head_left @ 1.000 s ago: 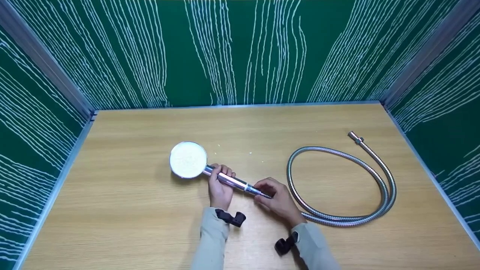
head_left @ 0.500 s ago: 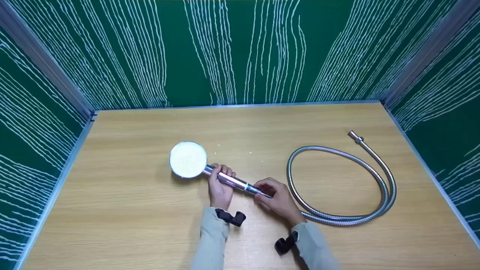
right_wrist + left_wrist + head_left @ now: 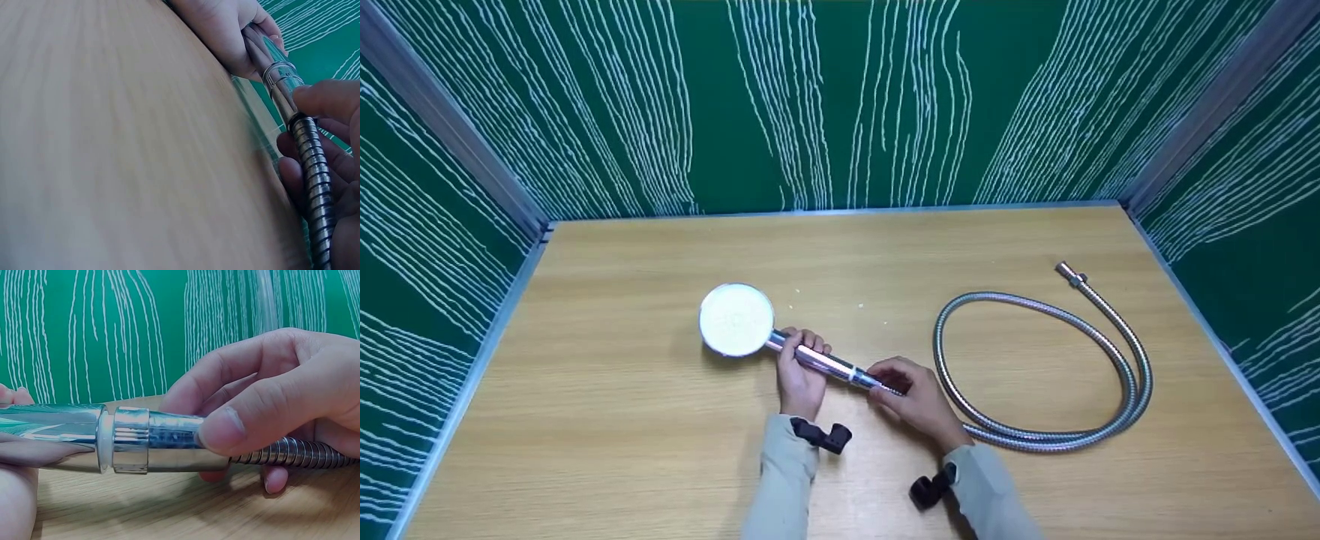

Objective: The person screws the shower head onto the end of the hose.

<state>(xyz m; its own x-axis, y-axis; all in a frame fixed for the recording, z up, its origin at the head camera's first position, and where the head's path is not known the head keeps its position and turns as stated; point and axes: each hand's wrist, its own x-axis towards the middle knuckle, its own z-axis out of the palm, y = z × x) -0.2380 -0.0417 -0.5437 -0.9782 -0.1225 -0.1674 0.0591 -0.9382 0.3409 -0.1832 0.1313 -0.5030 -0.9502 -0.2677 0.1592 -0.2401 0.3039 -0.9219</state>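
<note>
A back wall (image 3: 712, 112), a left wall (image 3: 420, 225) and a right wall (image 3: 1267, 240), all deep green and streaked with thin, wavy white lines (image 3: 928, 90), enclose a tabletop (image 3: 607, 450) of light wood grain. Grey posts (image 3: 456, 126) stand in the two far corners, pale strips (image 3: 476, 375) edge the walls' feet, and light leaves a soft sheen (image 3: 859, 487) near the tabletop's front
</note>
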